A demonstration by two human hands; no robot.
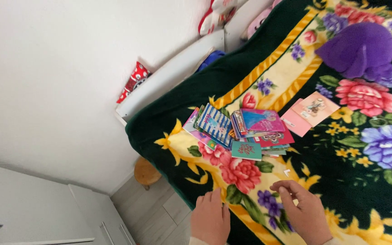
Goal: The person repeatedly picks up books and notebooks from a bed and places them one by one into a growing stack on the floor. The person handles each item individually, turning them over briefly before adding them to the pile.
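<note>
Your left hand [211, 219] lay flat, fingers together and holding nothing, on the flowered blanket [368, 181] at the bottom centre of the frame. Just beside it, your right hand [301, 208] rested with fingers curled loosely, also empty. A pile of small books [241, 129] sat above them at mid-frame, well apart from both hands. A purple cushion [358, 50] lay at the upper right.

purple plush [359, 50] | wooden stool [145, 172] | pink cards [309, 112] | white wardrobe [37, 213]
</note>
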